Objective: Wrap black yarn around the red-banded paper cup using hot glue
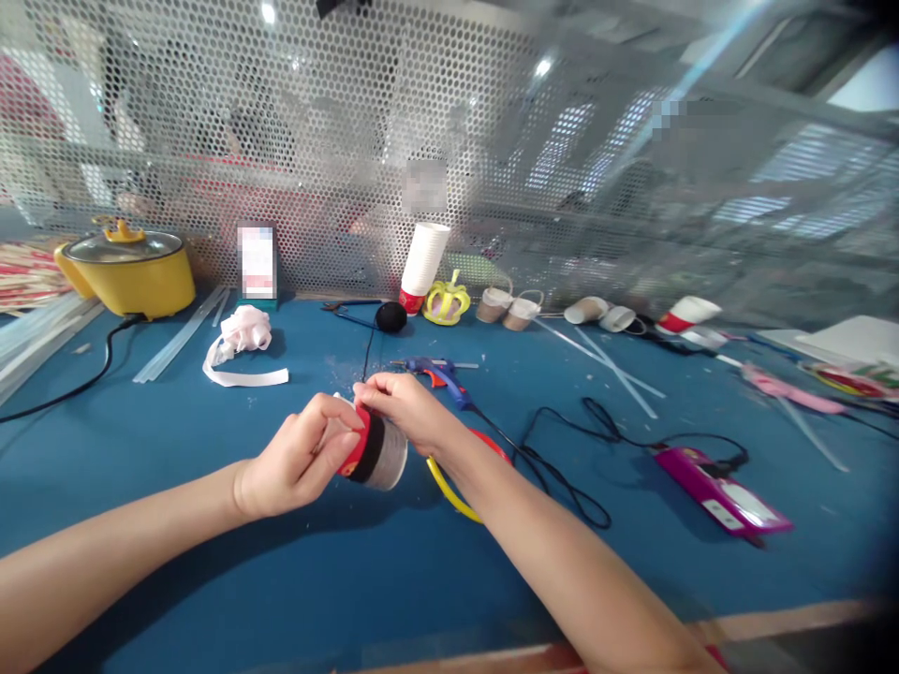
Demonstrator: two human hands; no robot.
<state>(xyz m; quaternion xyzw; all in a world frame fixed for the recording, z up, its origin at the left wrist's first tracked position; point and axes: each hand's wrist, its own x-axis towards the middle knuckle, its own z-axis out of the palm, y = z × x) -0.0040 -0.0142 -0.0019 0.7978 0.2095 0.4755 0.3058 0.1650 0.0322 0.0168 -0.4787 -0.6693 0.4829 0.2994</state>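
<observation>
1. The left hand (299, 463) and right hand (407, 407) are together, both clamped on a paper cup (375, 454) lying sideways just above the blue surface (281, 580).
2. The cup bears a red rim and a black band.
3. A glue gun (439, 373) lies just behind the right hand.
4. A yellow pot (126, 271) stands far left; a white ribbon (243, 342) lies near it.
5. A purple device (723, 491) lies well apart on the right.

no legible text, labels blurred or unreadable
</observation>
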